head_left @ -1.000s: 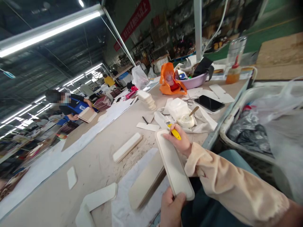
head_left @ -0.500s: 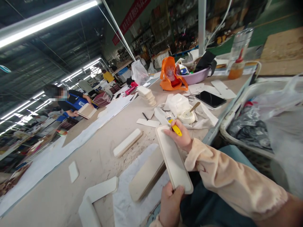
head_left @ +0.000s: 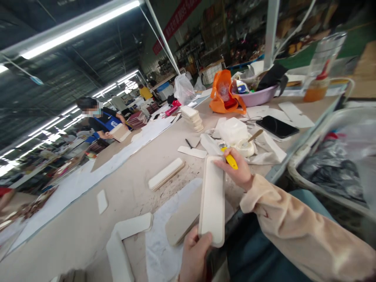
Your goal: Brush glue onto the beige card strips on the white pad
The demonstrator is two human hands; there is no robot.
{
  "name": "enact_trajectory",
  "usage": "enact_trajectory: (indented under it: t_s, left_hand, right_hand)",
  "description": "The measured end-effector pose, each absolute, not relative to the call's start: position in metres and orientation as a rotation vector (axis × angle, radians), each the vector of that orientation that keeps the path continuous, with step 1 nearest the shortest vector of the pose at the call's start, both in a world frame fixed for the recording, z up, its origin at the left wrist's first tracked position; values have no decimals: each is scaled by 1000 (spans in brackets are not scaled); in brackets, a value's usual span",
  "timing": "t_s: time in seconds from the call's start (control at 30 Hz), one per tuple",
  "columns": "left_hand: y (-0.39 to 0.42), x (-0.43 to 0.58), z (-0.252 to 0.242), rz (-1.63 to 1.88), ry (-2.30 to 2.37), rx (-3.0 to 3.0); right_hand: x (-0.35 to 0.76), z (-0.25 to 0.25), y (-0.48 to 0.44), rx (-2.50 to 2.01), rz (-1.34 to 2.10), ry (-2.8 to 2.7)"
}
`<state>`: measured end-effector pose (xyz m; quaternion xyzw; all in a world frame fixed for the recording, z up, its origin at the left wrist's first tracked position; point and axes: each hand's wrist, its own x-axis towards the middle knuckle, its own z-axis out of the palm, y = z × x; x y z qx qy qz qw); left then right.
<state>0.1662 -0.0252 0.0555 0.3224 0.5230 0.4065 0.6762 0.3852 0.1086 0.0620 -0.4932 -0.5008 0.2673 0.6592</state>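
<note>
My left hand [head_left: 194, 253] grips the near end of a long cream rounded panel [head_left: 212, 197], thumb on top. The panel points away from me above the table edge. My right hand [head_left: 237, 172], in a beige sleeve, touches the panel's far end and is closed round a yellow-handled brush [head_left: 230, 158]. Just beyond the brush sits a small white pot [head_left: 245, 148] with a wooden stick in it. A stack of similar panels [head_left: 183, 217] lies under the held panel on a white sheet.
More cream panels [head_left: 166, 173] and cut pieces [head_left: 102, 201] lie on the long worktable [head_left: 129, 188]. A phone [head_left: 277, 127], an orange bag [head_left: 223, 94], a purple basin [head_left: 255, 96] and a bottle [head_left: 320, 74] stand at the back. A basket [head_left: 329, 164] is on my right. Another person [head_left: 101, 119] works farther along.
The held panel has swung from slanting right to pointing nearly straight away, and my left hand shifted left with it. The view has turned slightly left.
</note>
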Motion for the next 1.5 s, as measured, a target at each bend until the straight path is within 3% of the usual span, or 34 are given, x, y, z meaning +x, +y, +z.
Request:
enact_trajectory:
  t_s: [0.3,0.63,0.83,1.23,1.43,1.5]
  left_hand:
    - [48,60,81,1048,1467,1015]
    - [189,-16,69,1063,1916,1208]
    - [235,-44,54,865,2188,1313]
    - [253,-39,41,507,2474,1453]
    - [205,-8,69,693,2306,1619]
    - [179,9,74,932,2127,1546]
  right_hand:
    - [365,48,120,-1275,473,-1485]
    - [297,66,246,-1430,377,-1952]
    - [261,50,291,-1521,419,-1984]
    - [258,19,312,-1552,428,-1997]
    - [292,50,272,-1459,285,-2056]
    - [304,61,243,-1405,201,-2094]
